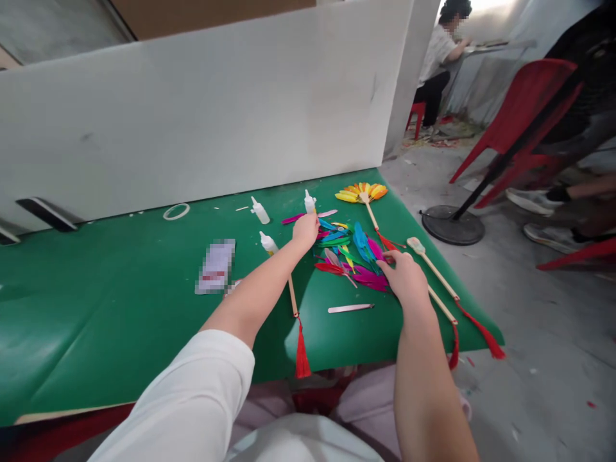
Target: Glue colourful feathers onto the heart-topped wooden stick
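Colourful feathers (337, 240) lie in a loose pile on the green table. At the pile's upper left edge is my left hand (307, 231), its fingers bent down and mostly hidden. My right hand (403, 273) pinches at magenta and blue feathers (366, 247) on the pile's right side. A yellow and orange feather fan (363, 194) with a red tassel lies beyond the hands. Tweezers (350, 308) rest below the pile. Wooden handles (440, 276) with red tassels lie to the right, and another handle (292, 295) lies under my left forearm.
White bottles (260, 211) stand or lean on the green table (120, 308), near a tape ring (176, 212) and a pale packet (216, 266). A white panel (216, 109) borders the back. Red chairs (520, 122) and two people are off to the right.
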Demonstrator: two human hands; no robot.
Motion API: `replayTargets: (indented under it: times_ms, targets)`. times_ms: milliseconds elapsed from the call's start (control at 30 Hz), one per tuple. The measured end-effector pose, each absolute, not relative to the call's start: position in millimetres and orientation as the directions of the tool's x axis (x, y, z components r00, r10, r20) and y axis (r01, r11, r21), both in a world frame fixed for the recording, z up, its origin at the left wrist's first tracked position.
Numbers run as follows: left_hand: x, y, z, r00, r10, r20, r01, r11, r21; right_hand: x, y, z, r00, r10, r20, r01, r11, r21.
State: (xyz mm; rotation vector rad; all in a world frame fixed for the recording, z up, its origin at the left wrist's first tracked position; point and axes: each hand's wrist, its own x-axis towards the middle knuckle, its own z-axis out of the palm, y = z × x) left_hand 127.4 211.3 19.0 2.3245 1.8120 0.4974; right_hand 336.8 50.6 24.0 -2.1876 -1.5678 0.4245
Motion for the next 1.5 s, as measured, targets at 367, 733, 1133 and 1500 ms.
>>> replayTargets:
  times_ms: [367,733,1133,1500]
  targets:
    - [132,202,29,0.223,0.939,0.261,0.912,-0.296,0.285,335,56,25,0.332,0.933,-0.142,0.767,-0.355,-0.535]
    - [188,143,30,0.616,0.767,0.177,0.738,-0.641,0.210,336,55,25,0.379,0.920,-0.101,0.759,-0.372,-0.534]
    - [194,136,23,0.617,0.783,0.082,0.760,-0.619,0.199,333,59,18,0.286,0.948,-0.138,0.751,-0.311,-0.583]
    - [191,132,18,0.642,0.739,0.204,0.697,-0.673,0.247,337,60,18,0.312,0.943,-0.115,0.708,-0.311,-0.634]
